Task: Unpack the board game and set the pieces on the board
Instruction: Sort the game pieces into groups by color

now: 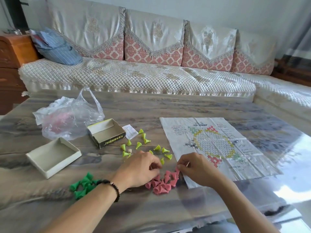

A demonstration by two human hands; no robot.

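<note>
Pink pieces [161, 181] heaped between left hand [139, 169] and right hand [196, 169], both curled, pinching into them. Probably light, hard, tippy cones: best pinched at narrow tops. Paper board [217, 145] beyond right hand.

covered sofa [134, 73], blue striped cloth [56, 46], wooden cabinet [11, 52]

Paper board [217, 145] lies right of scattered pieces [144, 145]; boxes [106, 133] further left
</note>
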